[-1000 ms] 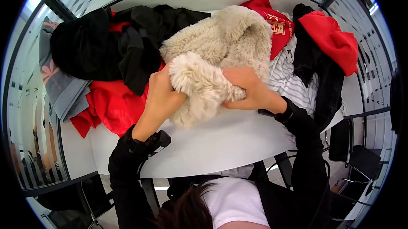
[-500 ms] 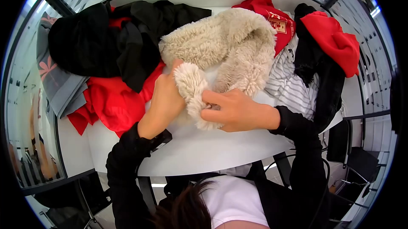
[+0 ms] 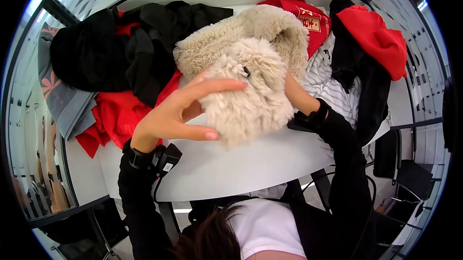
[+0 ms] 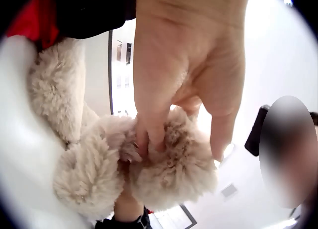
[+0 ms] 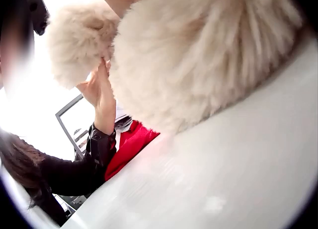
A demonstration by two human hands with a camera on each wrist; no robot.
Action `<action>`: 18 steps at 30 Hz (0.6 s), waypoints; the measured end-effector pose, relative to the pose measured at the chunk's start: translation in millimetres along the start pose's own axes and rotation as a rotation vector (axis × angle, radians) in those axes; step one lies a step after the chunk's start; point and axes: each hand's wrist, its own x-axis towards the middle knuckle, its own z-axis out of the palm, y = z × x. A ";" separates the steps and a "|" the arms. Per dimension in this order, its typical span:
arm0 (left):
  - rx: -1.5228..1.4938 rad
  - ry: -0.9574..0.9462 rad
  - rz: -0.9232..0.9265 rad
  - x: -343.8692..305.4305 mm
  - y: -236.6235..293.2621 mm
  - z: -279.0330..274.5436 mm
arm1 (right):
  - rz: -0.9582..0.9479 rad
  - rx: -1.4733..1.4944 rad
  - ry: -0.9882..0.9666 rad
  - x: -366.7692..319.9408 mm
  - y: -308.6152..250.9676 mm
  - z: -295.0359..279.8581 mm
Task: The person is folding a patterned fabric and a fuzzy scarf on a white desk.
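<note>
A cream fluffy scarf (image 3: 248,98) has one end raised over the white table, with a small dark spot on its face; the rest (image 3: 207,47) lies looped behind. My left hand (image 3: 164,115) holds the raised end's left side, index finger laid along the fur and thumb at the lower edge. In the left wrist view, its fingers (image 4: 154,134) sink into the fur, with a lump between them and the thumb. Around the right side goes my right hand (image 3: 296,93), whose fingers are hidden behind the fur.
Black clothing (image 3: 96,50), red cloth (image 3: 115,115) and a grey garment (image 3: 70,98) are heaped at the left. At the right lie a red bag with gold print (image 3: 308,21), striped cloth (image 3: 333,93), a black garment (image 3: 374,101) and another red cloth (image 3: 374,40).
The scarf's end has been turned and spread, so a broad fluffy face shows. My left hand has opened wider at its left side; my right hand has moved from the front to behind it.
</note>
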 end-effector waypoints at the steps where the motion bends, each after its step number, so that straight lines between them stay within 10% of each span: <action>1: 0.068 0.009 -0.006 2.3 -0.9 2.9 | 0.016 0.123 0.016 -5.4 -1.1 5.5; 4: 0.719 0.101 -0.068 9.2 -3.2 8.5 | -0.012 0.225 0.015 -7.6 22.2 2.5; 10: 0.376 0.442 -0.089 7.6 -28.7 -0.9 | -0.394 -0.471 -0.165 5.2 21.6 7.3; 15: -0.253 0.551 -0.105 2.1 -54.9 -12.2 | 0.231 0.070 -0.221 3.5 -10.8 19.4; 18: -0.456 0.640 -0.173 8.6 -51.2 -10.2 | 0.180 0.034 -0.229 4.4 -16.8 20.8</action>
